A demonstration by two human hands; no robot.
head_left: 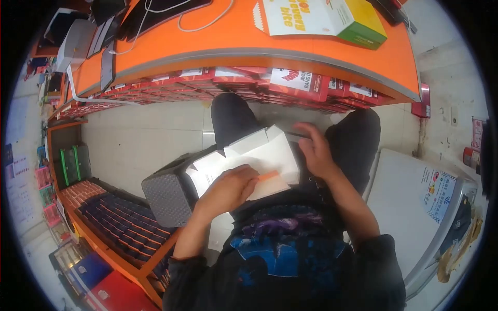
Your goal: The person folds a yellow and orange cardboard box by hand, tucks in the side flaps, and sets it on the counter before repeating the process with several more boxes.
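A partly folded white cardboard box (277,155) lies across my lap, its flaps raised along the far side. My left hand (231,187) presses on the box's near left part with curled fingers, the thumb by a small orange strip (268,175) on the card. Just off the right edge of the box is my right hand (317,154), its thumb and fingers apart and holding nothing. Beneath the box, a dark textured block (168,199) sticks out to the left.
An orange table (207,39) stands ahead, bearing a yellow-green printed box (358,26) and a cable. Red packed boxes (298,83) are stacked under it. To my left runs an orange-framed shelf with dark folded stacks (124,220); to my right stands a white cabinet (404,207).
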